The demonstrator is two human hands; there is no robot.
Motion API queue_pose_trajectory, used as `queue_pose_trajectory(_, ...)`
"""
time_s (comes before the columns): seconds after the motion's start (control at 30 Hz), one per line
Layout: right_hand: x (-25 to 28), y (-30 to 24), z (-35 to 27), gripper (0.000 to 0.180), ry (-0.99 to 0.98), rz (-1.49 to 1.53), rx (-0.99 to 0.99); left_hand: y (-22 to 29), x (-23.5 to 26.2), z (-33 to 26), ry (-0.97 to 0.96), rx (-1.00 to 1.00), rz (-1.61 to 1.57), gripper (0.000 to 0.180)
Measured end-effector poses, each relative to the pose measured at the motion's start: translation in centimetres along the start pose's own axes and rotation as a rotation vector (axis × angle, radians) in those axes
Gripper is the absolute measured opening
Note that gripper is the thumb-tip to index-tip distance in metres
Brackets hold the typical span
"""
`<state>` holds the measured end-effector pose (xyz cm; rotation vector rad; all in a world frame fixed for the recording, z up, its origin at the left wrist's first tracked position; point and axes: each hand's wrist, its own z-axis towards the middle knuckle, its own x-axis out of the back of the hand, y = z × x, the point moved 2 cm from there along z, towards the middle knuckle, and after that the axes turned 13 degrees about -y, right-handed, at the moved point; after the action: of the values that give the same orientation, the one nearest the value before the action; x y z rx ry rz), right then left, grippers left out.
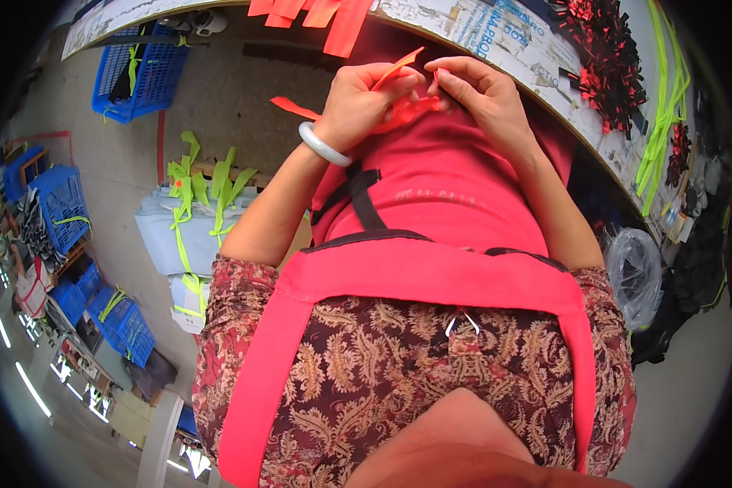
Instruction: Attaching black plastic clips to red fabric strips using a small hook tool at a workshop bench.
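Over the lap of my red apron point(439, 195), my left hand point(366, 102) is closed on a bright orange strip point(398, 67). One end sticks up past the fingers, and another orange piece point(294, 106) pokes out beside the wrist, where a pale bangle sits. More orange material point(411, 112) bunches between the two hands. My right hand point(484, 98) pinches a small orange end point(437, 79) between thumb and fingertips. Whether all these orange parts are one strip I cannot tell.
Ahead, a worn white tabletop point(455, 24) carries orange strips point(346, 28), a red-and-black tinsel pile point(606, 65) and yellow-green strips point(665, 106). At left, a grey-blue bundle point(159, 236) tied with yellow-green strips lies near a blue crate point(150, 85). Clear plastic point(634, 272) is at right.
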<state>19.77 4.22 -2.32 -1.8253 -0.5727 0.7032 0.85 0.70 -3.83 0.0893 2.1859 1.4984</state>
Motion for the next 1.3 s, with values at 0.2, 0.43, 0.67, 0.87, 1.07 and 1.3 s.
queue_pose_trajectory(0.2, -0.6, -0.6, 0.2, 0.024, 0.002, 0.148, 0.057, 0.0, -0.5, 0.0, 0.002, -0.059, -0.094, 0.015)
queue_pose_trajectory(0.43, -0.8, -0.1, 0.2, 0.026, 0.040, 0.044, 0.001, -0.3, -0.4, 0.0, -0.013, -0.049, -0.027, 0.016)
queue_pose_trajectory(0.67, -1.1, -0.2, 0.4, 0.019, -0.029, 0.305, -0.011, 0.5, -0.8, 0.0, -0.077, -0.150, 0.084, 0.017)
queue_pose_trajectory(0.87, -1.1, -0.6, 0.2, 0.018, 0.048, 0.306, -0.082, 0.3, -0.9, -0.1, -0.054, -0.090, 0.077, 0.015)
queue_pose_trajectory(1.07, -1.0, -0.9, -0.1, 0.018, 0.072, 0.276, -0.107, 0.4, -0.8, -0.2, -0.052, -0.059, 0.081, 0.015)
queue_pose_trajectory(1.3, -1.3, -0.8, 0.2, 0.017, 0.033, 0.222, -0.109, 0.5, -0.9, -0.1, -0.073, -0.168, 0.287, 0.015)
